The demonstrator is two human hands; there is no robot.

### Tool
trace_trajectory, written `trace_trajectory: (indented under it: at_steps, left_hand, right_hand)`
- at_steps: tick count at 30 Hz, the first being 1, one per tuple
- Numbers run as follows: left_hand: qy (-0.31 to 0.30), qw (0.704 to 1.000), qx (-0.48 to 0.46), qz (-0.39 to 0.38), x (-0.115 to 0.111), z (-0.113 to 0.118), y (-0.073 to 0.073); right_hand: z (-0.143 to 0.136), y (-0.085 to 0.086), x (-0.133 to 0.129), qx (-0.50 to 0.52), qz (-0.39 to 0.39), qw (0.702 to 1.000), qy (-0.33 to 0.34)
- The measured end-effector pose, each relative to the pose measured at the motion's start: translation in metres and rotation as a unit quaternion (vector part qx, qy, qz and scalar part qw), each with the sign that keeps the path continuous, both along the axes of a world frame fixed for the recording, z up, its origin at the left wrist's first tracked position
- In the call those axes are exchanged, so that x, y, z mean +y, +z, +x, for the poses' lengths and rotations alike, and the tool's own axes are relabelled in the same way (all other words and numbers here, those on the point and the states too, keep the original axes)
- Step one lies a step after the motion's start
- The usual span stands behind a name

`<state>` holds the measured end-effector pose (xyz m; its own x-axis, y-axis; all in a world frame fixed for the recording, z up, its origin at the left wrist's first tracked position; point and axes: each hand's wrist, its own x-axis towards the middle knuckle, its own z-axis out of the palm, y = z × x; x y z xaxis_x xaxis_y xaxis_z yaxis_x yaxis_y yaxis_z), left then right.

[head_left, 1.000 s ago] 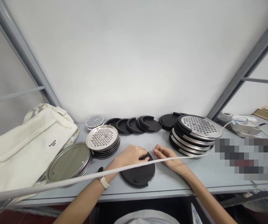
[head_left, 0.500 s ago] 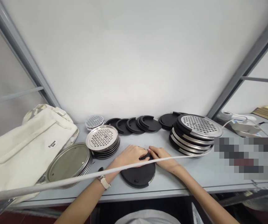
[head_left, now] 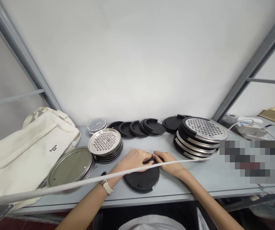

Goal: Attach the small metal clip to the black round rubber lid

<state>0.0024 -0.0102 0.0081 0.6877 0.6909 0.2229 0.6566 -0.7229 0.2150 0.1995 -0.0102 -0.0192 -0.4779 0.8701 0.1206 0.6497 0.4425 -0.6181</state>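
Observation:
A black round disc (head_left: 142, 180) with a raised partial rim lies flat near the table's front edge. Over its far side, my left hand (head_left: 138, 158) is curled, the fingers gripping the upper edge and the thumb bent inward. The fingers of my right hand (head_left: 166, 160) are closed on the disc's far right edge, touching close to the left fingertips. What is beneath the fingers is hidden. Left of the disc stands a stack of round perforated metal grater plates (head_left: 105, 142) with black discs below. Another stack of perforated metal plates (head_left: 204, 128) and black rings rises on the right.
Several black discs (head_left: 128, 130) overlap along the wall. Green-grey round plates (head_left: 71, 167) and a cream cloth bag (head_left: 32, 147) lie on the left. A pale cord (head_left: 80, 182) crosses in front of my forearms. White cabled devices (head_left: 250, 127) sit at right.
Almost nothing differs. Both hands stay on the black disc, with only a very slight shift of the right fingers.

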Motion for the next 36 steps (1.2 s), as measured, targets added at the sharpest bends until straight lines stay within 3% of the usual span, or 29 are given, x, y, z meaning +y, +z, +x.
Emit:
trace_trajectory:
  at_steps: [9,19,28,36]
  left_hand:
    - [0.003,1.0,0.009,-0.02,-0.0012,0.0014,0.0025]
    - [-0.002,1.0,0.011,-0.012,0.0,0.0012,0.0007]
    - [0.002,1.0,0.021,-0.019,-0.0002,0.0023,0.0032]
    - [0.004,1.0,0.026,-0.014,0.0015,0.0032,0.002]
  right_hand:
    - [0.0023,-0.0038,0.0011,0.008,0.01,1.0,0.002]
    - [-0.001,0.0029,0.0009,0.018,-0.005,1.0,0.006]
    - [0.001,0.0045,-0.0002,0.086,-0.019,0.996,0.017]
    - [0.0007,0.0058,0.0022,0.066,-0.009,0.997,0.027]
